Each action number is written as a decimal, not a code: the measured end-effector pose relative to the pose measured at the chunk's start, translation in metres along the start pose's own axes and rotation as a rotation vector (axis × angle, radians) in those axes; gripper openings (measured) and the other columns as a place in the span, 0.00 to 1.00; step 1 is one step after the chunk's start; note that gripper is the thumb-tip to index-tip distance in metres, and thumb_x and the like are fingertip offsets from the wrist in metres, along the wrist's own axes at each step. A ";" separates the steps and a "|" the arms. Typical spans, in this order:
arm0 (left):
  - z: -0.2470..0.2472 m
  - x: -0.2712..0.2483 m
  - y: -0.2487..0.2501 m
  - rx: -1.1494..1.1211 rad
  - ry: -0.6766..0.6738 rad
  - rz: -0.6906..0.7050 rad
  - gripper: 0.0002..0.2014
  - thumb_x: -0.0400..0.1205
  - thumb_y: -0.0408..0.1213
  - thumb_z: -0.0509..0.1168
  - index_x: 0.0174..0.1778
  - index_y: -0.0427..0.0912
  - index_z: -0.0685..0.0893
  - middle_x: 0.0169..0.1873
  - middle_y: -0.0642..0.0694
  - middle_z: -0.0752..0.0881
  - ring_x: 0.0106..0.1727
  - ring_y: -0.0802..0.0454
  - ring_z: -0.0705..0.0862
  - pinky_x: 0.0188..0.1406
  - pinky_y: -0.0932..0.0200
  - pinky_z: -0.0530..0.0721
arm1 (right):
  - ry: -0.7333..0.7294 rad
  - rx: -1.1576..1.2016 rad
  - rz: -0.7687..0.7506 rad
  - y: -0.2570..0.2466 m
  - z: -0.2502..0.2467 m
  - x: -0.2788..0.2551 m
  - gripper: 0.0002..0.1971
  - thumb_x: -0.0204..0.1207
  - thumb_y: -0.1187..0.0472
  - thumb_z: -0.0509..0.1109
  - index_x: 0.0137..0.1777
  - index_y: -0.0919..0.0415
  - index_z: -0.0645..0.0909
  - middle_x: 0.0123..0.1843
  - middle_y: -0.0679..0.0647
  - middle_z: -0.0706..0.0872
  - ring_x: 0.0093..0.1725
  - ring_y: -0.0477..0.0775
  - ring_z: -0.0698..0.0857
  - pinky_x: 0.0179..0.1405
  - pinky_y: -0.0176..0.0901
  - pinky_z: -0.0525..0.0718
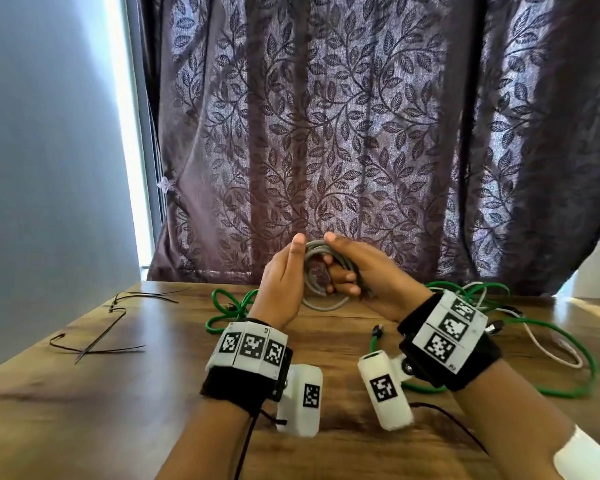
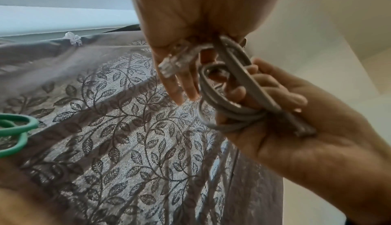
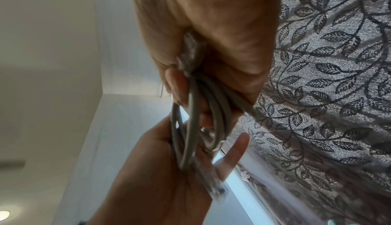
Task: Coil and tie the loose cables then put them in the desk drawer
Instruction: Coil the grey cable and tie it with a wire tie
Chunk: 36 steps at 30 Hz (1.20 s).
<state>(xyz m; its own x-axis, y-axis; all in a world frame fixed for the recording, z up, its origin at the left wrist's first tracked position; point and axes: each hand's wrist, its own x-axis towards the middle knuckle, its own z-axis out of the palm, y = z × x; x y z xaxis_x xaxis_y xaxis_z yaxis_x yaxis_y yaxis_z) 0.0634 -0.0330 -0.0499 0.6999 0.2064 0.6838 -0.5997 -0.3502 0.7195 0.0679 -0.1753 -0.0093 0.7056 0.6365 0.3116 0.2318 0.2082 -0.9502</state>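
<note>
I hold a coil of grey cable (image 1: 317, 249) upright above the wooden desk (image 1: 118, 393), between both hands. My right hand (image 1: 357, 271) grips one side of the coil, fingers curled through the loops (image 2: 239, 111). My left hand (image 1: 283, 282) lies flat against the other side with thumb and fingers straight (image 3: 232, 151). The cable's clear plug (image 2: 175, 62) rests across the left palm. A loose green cable (image 1: 555, 344) sprawls on the desk to the right and behind my hands. A thin white cable (image 1: 544, 344) lies with it.
Several black zip ties (image 1: 111, 327) lie on the left of the desk. A leaf-patterned curtain (image 1: 361, 133) hangs right behind the desk, and a wall stands at the left. No drawer shows in any view.
</note>
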 end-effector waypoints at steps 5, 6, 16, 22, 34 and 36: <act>0.005 -0.009 0.012 0.037 0.078 0.092 0.18 0.85 0.51 0.48 0.46 0.46 0.80 0.41 0.54 0.80 0.48 0.54 0.80 0.54 0.57 0.76 | -0.088 0.030 0.064 0.000 0.008 -0.006 0.23 0.77 0.41 0.56 0.34 0.61 0.71 0.16 0.47 0.65 0.12 0.45 0.62 0.26 0.37 0.75; 0.006 -0.010 0.013 0.020 0.065 0.094 0.18 0.84 0.52 0.47 0.42 0.46 0.77 0.35 0.54 0.79 0.41 0.56 0.78 0.49 0.53 0.76 | -0.103 0.016 0.072 0.000 0.009 -0.007 0.23 0.75 0.40 0.57 0.34 0.61 0.72 0.16 0.48 0.65 0.12 0.45 0.63 0.26 0.37 0.74; 0.009 -0.012 0.011 0.192 0.240 0.206 0.18 0.84 0.47 0.53 0.34 0.39 0.73 0.23 0.50 0.75 0.25 0.60 0.73 0.25 0.63 0.70 | 0.151 -0.235 -0.062 0.010 0.010 0.002 0.19 0.81 0.49 0.62 0.46 0.68 0.79 0.23 0.55 0.77 0.15 0.47 0.75 0.18 0.37 0.79; 0.009 -0.005 0.009 -0.230 0.216 -0.062 0.07 0.79 0.37 0.68 0.35 0.44 0.81 0.23 0.47 0.82 0.23 0.53 0.79 0.29 0.54 0.81 | 0.160 -0.532 -0.318 0.013 0.009 0.006 0.06 0.85 0.59 0.57 0.59 0.51 0.71 0.43 0.63 0.82 0.34 0.51 0.86 0.32 0.50 0.88; 0.008 0.002 -0.002 -0.161 0.189 -0.158 0.25 0.80 0.62 0.53 0.34 0.44 0.82 0.33 0.36 0.82 0.34 0.43 0.80 0.39 0.39 0.83 | 0.213 -0.770 -0.471 0.018 0.011 0.000 0.06 0.84 0.62 0.59 0.56 0.64 0.72 0.30 0.43 0.77 0.26 0.33 0.81 0.25 0.24 0.72; 0.005 0.003 0.002 -0.274 0.103 -0.239 0.27 0.85 0.57 0.49 0.37 0.45 0.87 0.31 0.37 0.84 0.29 0.49 0.81 0.35 0.48 0.83 | 0.242 -0.718 -0.458 0.015 0.011 -0.001 0.05 0.84 0.65 0.59 0.54 0.67 0.70 0.26 0.44 0.73 0.22 0.33 0.78 0.22 0.22 0.70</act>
<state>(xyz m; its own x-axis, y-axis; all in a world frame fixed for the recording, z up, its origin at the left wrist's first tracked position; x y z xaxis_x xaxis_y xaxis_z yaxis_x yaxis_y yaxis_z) 0.0665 -0.0380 -0.0467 0.7982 0.3481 0.4916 -0.5157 -0.0267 0.8564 0.0630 -0.1648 -0.0237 0.5438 0.4128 0.7306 0.8334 -0.1639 -0.5278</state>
